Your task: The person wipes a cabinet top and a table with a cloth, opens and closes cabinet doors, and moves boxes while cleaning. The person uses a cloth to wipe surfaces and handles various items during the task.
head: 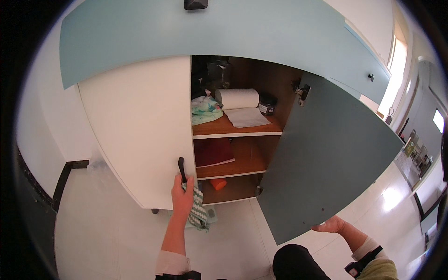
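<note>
My left hand [183,194] is at the lower end of the black handle [181,168] on the white left cabinet door [140,133]. A green-and-white striped cloth [198,210] is bunched in that hand and hangs down from it. My right hand [330,224] grips the edge of the grey right door [325,154], which stands swung open; its fingers behind the door are hidden. Inside, the top shelf [227,130] holds a paper towel roll [238,98] with a loose sheet, a patterned cloth [206,110] and a dark jar [267,104].
A dark red folder or book [214,152] lies on the middle shelf, an orange object [218,183] at the bottom. A pale green scale-like object [211,214] sits partly under the cabinet. The blue drawer front [210,31] overhangs the doors. My knee [297,262] is close to the open door.
</note>
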Tool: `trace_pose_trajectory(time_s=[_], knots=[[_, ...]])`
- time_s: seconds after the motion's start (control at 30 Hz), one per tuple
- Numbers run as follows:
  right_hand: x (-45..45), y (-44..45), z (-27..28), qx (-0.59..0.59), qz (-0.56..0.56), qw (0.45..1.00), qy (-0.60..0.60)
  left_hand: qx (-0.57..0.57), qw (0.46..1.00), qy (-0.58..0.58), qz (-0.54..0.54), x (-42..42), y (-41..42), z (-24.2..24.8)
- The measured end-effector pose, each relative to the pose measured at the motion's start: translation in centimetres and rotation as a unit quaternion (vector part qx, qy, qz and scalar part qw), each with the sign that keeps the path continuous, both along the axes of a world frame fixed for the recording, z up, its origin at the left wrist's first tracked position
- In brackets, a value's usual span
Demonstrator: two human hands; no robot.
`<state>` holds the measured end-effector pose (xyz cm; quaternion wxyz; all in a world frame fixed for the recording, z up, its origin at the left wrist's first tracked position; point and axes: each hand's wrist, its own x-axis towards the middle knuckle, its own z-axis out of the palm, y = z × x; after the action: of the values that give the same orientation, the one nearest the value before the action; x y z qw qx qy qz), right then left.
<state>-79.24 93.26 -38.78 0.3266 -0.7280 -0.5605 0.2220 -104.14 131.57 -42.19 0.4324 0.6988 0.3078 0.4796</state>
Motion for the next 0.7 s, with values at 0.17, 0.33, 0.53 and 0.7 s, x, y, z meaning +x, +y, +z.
trace_pose_trajectory(time_s=[0.17,0.33,0.53,0.7], knots=[[-1.7,-0.3,0.0,0.034,-0.066,0.997,-0.020,-0.029,0.999,0.028,-0.011,-1.3,-0.3,-0.7],[-3.8,-0.5,2.4,-0.014,-0.119,0.984,-0.133,0.014,0.996,0.088,0.023,-0.7,0.6,-1.6],[-7.1,-0.3,9.3,-0.441,-0.044,0.886,-0.140,0.039,0.995,0.086,0.043,0.0,0.8,-1.8],[-10.4,3.7,11.6,-0.177,0.073,0.979,-0.066,0.043,0.992,0.101,0.061,0.2,0.6,-1.0]])
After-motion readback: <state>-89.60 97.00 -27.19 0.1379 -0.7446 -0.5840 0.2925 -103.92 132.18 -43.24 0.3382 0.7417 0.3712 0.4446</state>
